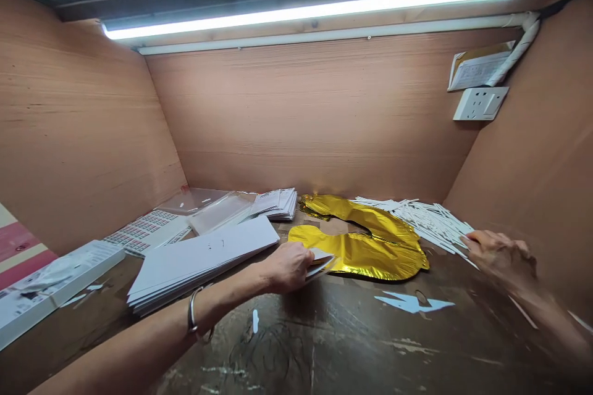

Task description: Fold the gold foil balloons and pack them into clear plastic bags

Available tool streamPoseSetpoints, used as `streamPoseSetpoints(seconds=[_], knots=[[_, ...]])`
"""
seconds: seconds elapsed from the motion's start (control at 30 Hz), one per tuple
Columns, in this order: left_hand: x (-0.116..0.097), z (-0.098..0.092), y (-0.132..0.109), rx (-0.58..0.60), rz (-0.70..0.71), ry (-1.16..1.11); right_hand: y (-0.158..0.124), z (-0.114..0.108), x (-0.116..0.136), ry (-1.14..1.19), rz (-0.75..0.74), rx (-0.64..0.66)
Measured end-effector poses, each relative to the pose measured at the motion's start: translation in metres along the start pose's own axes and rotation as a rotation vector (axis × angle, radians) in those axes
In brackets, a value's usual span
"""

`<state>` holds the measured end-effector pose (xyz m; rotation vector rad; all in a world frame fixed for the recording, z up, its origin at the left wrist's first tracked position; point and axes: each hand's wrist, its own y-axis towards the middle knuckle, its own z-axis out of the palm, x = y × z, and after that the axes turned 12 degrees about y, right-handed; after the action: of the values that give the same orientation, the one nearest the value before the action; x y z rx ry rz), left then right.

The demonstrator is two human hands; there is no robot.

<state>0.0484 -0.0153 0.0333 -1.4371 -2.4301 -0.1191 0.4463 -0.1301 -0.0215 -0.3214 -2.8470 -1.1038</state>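
Observation:
My left hand [288,266] is closed on a small white folded card [320,260] at the near edge of a flat gold foil balloon [365,241] lying on the worn brown table [343,333]. A bracelet circles that wrist. My right hand [498,253] reaches to the near end of a pile of white straws [428,219] at the right, fingers curled on the straws; it is slightly blurred.
A stack of long white cards [199,259] lies left of my left hand. Behind it are clear plastic bags [217,208], a printed sticker sheet [143,229] and folded white papers [278,202]. A white box [50,284] sits far left. Plywood walls enclose the bench; a socket [479,103] is on the right.

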Motion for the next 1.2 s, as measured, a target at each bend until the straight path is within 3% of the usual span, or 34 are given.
streamPoseSetpoints(seconds=[0.13, 0.2, 0.27, 0.33, 0.53, 0.67, 0.73, 0.8, 0.9, 0.97, 1.03, 1.13, 1.2], knots=[[-0.008, 0.001, 0.004, -0.002, -0.013, -0.040, -0.018, -0.054, 0.091, 0.129, -0.218, 0.109], [-0.013, 0.002, 0.005, 0.004, -0.012, -0.065, -0.028, -0.076, 0.134, 0.285, -0.345, 0.258], [-0.017, 0.002, 0.004, 0.009, -0.005, -0.075, -0.035, -0.087, 0.166, 0.368, -0.410, 0.380], [-0.020, 0.002, 0.003, 0.012, 0.008, -0.069, -0.037, -0.088, 0.184, 0.381, -0.430, 0.414], [-0.030, 0.003, -0.005, 0.010, 0.041, -0.016, -0.036, -0.058, 0.211, 0.272, -0.369, 0.409], [-0.042, 0.011, -0.009, 0.022, 0.113, 0.022, -0.039, -0.025, 0.232, 0.181, -0.313, 0.404], [-0.048, 0.019, -0.011, 0.037, 0.170, 0.051, -0.041, -0.005, 0.239, 0.209, -0.207, 0.414], [-0.052, 0.028, -0.014, 0.050, 0.188, 0.076, -0.043, 0.013, 0.242, 0.388, -0.043, 0.475], [-0.055, 0.043, -0.023, 0.043, 0.152, 0.070, -0.050, 0.032, 0.241, 0.915, 0.301, 0.711], [-0.053, 0.052, -0.029, 0.028, 0.118, 0.032, -0.057, 0.037, 0.241, 1.208, 0.517, 0.885], [-0.050, 0.060, -0.033, -0.013, 0.060, -0.053, -0.062, 0.036, 0.240, 1.329, 0.624, 0.999], [-0.043, 0.077, -0.031, -0.121, -0.061, -0.208, -0.068, 0.031, 0.241, 1.276, 0.561, 1.057], [-0.040, 0.093, -0.026, -0.150, -0.106, -0.258, -0.070, 0.029, 0.241, 1.128, 0.343, 0.994]])
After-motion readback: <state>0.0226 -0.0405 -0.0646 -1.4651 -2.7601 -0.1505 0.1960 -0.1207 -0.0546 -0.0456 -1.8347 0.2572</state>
